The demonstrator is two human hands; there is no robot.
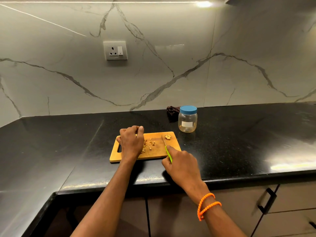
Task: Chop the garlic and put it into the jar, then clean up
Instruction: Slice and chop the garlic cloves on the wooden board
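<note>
On the black desk (222, 142) a wooden cutting board (172, 151) lies with its long side running left to right. The left hand (131, 142) rests on the board's left part, fingers curled loosely with the thumb raised at the far edge; whether it pins a piece underneath cannot be told. The right hand (181, 165) grips the green handle of a knife (166, 147), the forefinger laid along its top.

The chopped garlic (149, 144) lies mid-board, just right of the left hand and left of the blade, which points away toward the wall, its tip near an uncut garlic piece (168, 136) in the far right corner. So the knife's long axis runs near to far, with the cut bits on its left and the whole piece at its far end. The right hand is the nearer one to that piece.

The jar (187, 119) stands upright beyond the board's far right corner, its blue lid (188, 109) on, nothing visibly in it yet. A dark cloth (172, 112) sits behind it to the left. Chopping seems unfinished; the lid must come off before filling.
</note>
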